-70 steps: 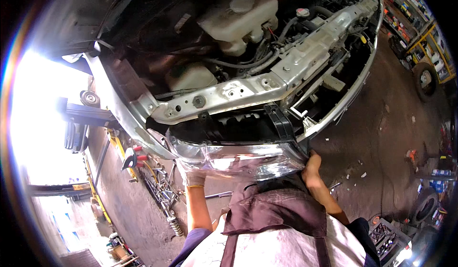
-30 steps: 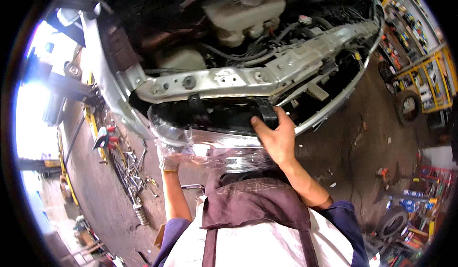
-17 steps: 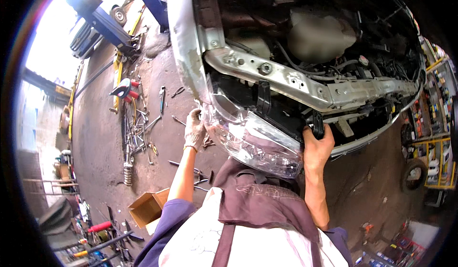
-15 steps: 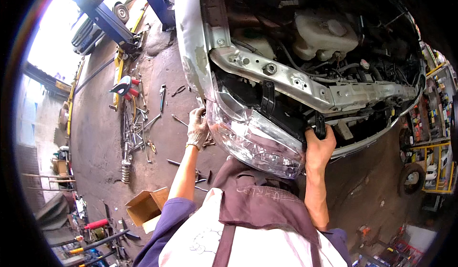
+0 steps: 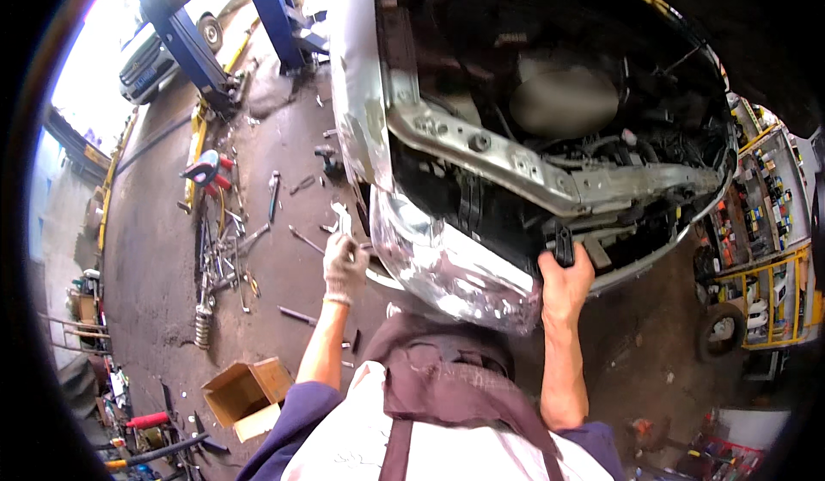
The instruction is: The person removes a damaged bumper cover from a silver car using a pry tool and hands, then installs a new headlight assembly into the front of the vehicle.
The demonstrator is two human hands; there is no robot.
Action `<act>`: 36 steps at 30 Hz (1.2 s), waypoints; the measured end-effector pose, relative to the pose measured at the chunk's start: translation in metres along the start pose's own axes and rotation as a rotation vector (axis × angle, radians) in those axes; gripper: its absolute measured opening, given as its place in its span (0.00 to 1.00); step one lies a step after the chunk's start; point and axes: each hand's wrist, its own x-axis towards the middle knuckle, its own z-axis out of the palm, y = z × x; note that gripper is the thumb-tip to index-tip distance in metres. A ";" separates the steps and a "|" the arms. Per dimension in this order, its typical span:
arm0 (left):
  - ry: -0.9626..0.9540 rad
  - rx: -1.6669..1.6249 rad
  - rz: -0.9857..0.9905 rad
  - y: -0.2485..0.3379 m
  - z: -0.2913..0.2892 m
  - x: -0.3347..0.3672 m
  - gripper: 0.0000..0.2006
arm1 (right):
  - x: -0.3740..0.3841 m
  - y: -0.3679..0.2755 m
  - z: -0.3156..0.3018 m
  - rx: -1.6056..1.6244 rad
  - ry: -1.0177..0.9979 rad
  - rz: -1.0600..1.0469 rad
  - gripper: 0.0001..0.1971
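A clear car headlight point(image 5: 460, 266) sits at the front corner of a silver car, below a bare metal cross panel point(image 5: 498, 159). My bare right hand point(image 5: 565, 282) grips the black mounting tab point(image 5: 563, 245) at the headlight's inner end, thumb and fingers around it. On the outer side, my left hand point(image 5: 345, 268) wears a pale knitted glove. Its fingers are curled beside the edge of the silver fender point(image 5: 359, 129), slightly apart from the lens. What they hold, if anything, I cannot make out.
Several hand tools point(image 5: 228, 249) and a coil-spring strut point(image 5: 203, 326) lie on the floor at left. An open cardboard box point(image 5: 245, 395) is near my left elbow. Blue lift posts point(image 5: 185, 43) stand far left; a yellow rack point(image 5: 773, 309) and a tyre point(image 5: 720, 331) are at right.
My left hand has come away from the headlight's outer edge, toward me. My right hand stays on the inner tab. The whole view has shifted a little.
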 end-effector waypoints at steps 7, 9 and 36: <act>0.060 -0.002 0.030 0.009 -0.003 -0.008 0.05 | -0.010 -0.013 -0.004 0.001 -0.029 -0.096 0.04; 0.078 0.011 0.043 0.014 -0.005 -0.009 0.05 | -0.014 -0.013 -0.006 0.013 -0.052 -0.051 0.04; -0.104 -0.929 -0.797 -0.097 -0.004 -0.056 0.07 | -0.012 0.007 -0.011 0.289 -0.040 -0.060 0.05</act>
